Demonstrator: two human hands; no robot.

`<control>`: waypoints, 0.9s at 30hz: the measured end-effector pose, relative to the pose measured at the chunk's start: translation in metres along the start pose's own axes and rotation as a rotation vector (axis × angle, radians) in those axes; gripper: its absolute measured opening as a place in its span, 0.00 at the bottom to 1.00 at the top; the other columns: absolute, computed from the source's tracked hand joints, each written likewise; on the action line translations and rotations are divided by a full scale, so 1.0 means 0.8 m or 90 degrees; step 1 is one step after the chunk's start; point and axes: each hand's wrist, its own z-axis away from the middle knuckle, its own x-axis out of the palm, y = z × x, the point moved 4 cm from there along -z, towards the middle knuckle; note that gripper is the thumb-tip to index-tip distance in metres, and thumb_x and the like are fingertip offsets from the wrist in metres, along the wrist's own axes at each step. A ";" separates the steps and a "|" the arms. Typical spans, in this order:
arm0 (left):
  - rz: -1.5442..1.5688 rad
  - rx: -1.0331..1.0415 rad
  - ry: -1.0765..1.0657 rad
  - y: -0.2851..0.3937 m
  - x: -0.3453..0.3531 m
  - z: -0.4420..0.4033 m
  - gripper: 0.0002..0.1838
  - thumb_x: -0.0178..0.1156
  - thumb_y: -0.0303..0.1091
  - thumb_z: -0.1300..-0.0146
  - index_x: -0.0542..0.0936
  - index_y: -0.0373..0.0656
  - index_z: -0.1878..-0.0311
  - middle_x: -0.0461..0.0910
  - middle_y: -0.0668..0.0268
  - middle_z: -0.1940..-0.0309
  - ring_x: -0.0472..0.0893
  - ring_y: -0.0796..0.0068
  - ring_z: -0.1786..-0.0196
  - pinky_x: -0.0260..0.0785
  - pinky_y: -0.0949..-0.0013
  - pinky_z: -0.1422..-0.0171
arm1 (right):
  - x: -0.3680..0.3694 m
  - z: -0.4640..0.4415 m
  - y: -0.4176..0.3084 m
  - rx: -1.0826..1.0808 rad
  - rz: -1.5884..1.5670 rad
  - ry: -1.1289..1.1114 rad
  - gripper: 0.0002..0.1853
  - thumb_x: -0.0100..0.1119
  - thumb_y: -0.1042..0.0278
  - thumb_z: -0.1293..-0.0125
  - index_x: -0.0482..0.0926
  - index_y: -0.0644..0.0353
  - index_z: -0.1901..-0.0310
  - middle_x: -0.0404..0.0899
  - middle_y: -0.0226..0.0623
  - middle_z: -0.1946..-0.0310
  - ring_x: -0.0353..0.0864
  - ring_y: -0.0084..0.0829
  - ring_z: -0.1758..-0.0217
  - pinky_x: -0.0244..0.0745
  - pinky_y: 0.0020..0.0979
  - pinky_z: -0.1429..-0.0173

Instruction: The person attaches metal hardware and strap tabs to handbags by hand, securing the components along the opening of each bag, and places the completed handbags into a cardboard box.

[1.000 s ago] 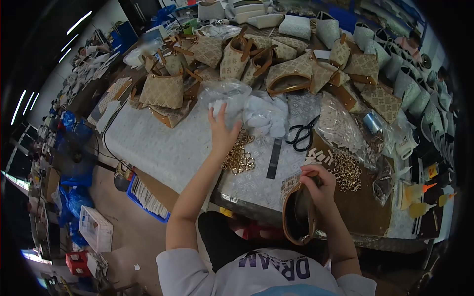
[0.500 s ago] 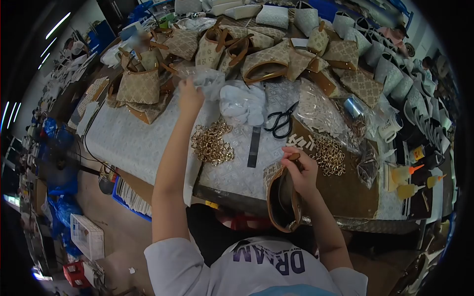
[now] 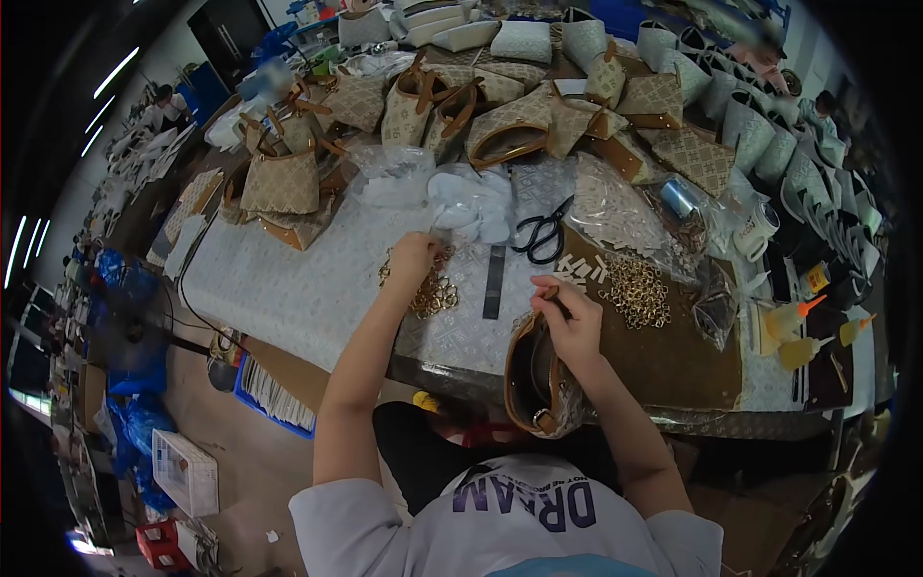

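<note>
My right hand grips the brown strap end of a small patterned handbag. The bag hangs at the table's front edge, its dark inside facing up. Over a pile of gold-coloured metal rings is my left hand, its fingers drawn together. Whatever they hold is hidden. A clear plastic bag lies beyond that hand, beside a plastic bag of white material. Between my hands lies a dark flat strip. Black-handled scissors rest farther back.
Patterned handbags crowd the back of the table. To the right are a heap of small gold-coloured hardware, small white pieces, a mug and a yellow glue bottle. A blue crate stands below left.
My left hand has come back from the clear plastic bag to the pile of metal rings. My right hand still holds the handbag, which has shifted slightly left.
</note>
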 end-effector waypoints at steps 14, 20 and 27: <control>0.828 -0.128 -0.049 0.197 -0.121 0.100 0.09 0.59 0.29 0.32 0.80 0.35 0.53 0.82 0.65 0.63 0.81 0.80 0.64 0.75 0.76 0.58 | 0.026 -0.008 -0.012 -0.112 0.116 0.004 0.11 0.67 0.68 0.43 0.82 0.59 0.59 0.80 0.41 0.76 0.81 0.39 0.74 0.73 0.35 0.71; 0.674 -0.019 0.035 0.230 -0.137 0.120 0.06 0.60 0.26 0.34 0.80 0.35 0.55 0.82 0.67 0.65 0.80 0.82 0.64 0.75 0.77 0.58 | 0.016 -0.003 -0.007 -0.073 0.129 0.046 0.11 0.67 0.64 0.42 0.81 0.59 0.61 0.80 0.41 0.76 0.80 0.42 0.73 0.73 0.38 0.70; 0.576 -0.030 -0.003 0.241 -0.145 0.110 0.08 0.60 0.25 0.34 0.81 0.35 0.53 0.83 0.67 0.65 0.78 0.83 0.66 0.73 0.79 0.62 | 0.016 -0.002 -0.014 -0.115 0.132 0.028 0.09 0.65 0.65 0.41 0.80 0.59 0.63 0.80 0.41 0.75 0.81 0.43 0.72 0.74 0.39 0.69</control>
